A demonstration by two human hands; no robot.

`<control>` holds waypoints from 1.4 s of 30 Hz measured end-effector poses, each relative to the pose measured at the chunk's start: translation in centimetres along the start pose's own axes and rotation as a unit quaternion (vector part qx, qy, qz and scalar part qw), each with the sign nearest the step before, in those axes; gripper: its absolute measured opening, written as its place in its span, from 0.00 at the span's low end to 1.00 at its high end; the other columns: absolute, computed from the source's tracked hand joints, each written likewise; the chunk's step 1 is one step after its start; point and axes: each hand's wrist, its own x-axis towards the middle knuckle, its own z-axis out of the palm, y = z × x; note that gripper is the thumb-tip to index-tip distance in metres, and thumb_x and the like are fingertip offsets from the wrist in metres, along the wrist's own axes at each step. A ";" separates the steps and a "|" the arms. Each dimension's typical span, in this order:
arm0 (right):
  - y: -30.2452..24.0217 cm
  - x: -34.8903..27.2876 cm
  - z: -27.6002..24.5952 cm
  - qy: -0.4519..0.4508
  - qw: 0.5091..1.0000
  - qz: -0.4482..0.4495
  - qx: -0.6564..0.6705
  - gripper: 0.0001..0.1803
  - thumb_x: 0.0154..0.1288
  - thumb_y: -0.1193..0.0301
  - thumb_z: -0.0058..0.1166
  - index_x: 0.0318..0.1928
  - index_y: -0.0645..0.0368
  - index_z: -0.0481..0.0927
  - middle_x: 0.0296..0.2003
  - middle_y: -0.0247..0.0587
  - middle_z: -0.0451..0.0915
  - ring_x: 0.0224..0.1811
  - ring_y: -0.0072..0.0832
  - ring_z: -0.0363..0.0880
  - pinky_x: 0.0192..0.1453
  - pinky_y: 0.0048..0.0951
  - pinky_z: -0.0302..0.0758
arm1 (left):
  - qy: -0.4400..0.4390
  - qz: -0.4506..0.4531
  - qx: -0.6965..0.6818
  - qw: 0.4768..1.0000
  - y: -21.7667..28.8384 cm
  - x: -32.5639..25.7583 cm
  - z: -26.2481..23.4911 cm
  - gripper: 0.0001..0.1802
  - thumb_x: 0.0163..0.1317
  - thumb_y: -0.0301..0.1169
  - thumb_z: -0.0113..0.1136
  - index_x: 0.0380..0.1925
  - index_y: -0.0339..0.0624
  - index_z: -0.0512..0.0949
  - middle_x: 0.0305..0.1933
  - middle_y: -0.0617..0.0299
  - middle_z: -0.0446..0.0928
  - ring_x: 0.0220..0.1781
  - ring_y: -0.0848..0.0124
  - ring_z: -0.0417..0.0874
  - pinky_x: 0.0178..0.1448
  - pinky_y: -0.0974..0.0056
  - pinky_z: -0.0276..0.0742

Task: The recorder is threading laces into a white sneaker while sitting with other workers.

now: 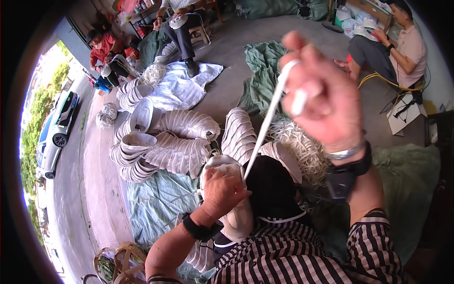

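My left hand (221,189) grips a white sneaker (236,218) resting on my lap, fingers curled over its upper. My right hand (326,97) is raised high and close to the camera, pinching a white flat shoelace (265,130) that runs taut down to the sneaker. A loose heap of white shoelaces (302,144) lies just beyond my lap, under the raised hand. Both wrists wear dark bands, and my sleeves are striped black and white.
Long nested rows of white sneakers (175,154) lie on green and white sheets on the concrete floor. Other people sit on low stools at the back and at the right, handling shoes. A woven basket (124,258) stands at lower left. A parked car (59,125) is outside.
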 end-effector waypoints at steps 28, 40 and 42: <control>19.8 -5.5 -5.4 -0.190 0.703 0.174 -0.663 0.10 0.56 0.72 0.53 0.40 0.53 0.79 0.33 0.41 0.81 0.38 0.40 0.81 0.40 0.37 0.76 | 0.087 0.054 -0.048 0.994 -5.6 -4.6 -3.5 0.14 0.40 0.20 0.67 0.27 0.43 0.74 0.36 0.59 0.75 0.42 0.60 0.78 0.45 0.61 0.76; 20.1 -7.1 -4.0 -0.171 0.593 -0.009 -0.787 0.13 0.56 0.70 0.53 0.43 0.58 0.76 0.35 0.39 0.76 0.32 0.39 0.81 0.34 0.38 0.79 | 0.080 0.031 -0.080 0.993 -4.9 -4.1 -3.5 0.14 0.40 0.19 0.66 0.29 0.40 0.73 0.40 0.54 0.75 0.44 0.56 0.78 0.49 0.59 0.75; 19.6 -6.9 -5.4 -0.163 0.599 -0.024 -0.783 0.11 0.56 0.70 0.52 0.41 0.58 0.75 0.34 0.40 0.76 0.30 0.41 0.81 0.33 0.39 0.79 | 0.065 0.067 -0.077 0.993 -4.2 -3.9 -4.1 0.15 0.42 0.21 0.65 0.32 0.44 0.75 0.42 0.56 0.73 0.47 0.55 0.76 0.46 0.57 0.77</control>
